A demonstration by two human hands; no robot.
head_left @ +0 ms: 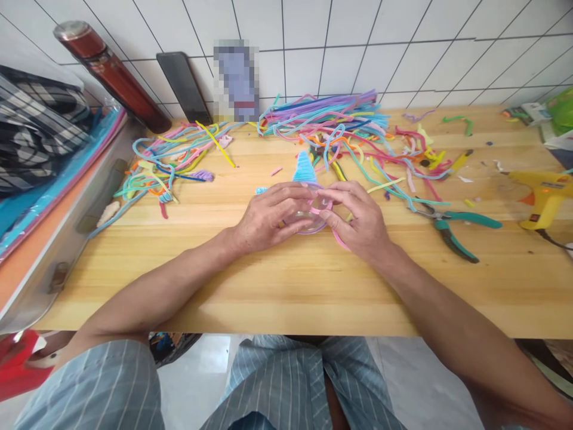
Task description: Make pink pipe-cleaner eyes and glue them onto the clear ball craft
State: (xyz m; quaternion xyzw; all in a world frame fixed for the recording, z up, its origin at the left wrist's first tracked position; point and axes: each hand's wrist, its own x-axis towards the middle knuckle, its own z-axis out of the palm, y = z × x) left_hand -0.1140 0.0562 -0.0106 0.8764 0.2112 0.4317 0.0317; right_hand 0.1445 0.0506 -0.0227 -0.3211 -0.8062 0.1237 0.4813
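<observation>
In the middle of the table, my left hand (274, 216) is closed on the side of a clear round plastic piece with a purple rim (313, 230). My right hand (360, 218) pinches a pink pipe cleaner (341, 240) against that piece, and one end trails below the fingers. The fingers hide much of the round piece. Just beyond my hands lies a light-blue tapered piece of coiled pipe cleaner (304, 167); whether it joins the round piece I cannot tell. A small blue bit (261, 190) shows beside my left hand.
Pipe cleaners lie in a bundle (322, 116) at the back and a tangle (156, 164) on the left. Teal-handled pliers (452, 230) and a yellow glue gun (548, 194) lie right. A red thermos (111, 77), black phone (185, 86) and plastic bin (67, 251) stand left.
</observation>
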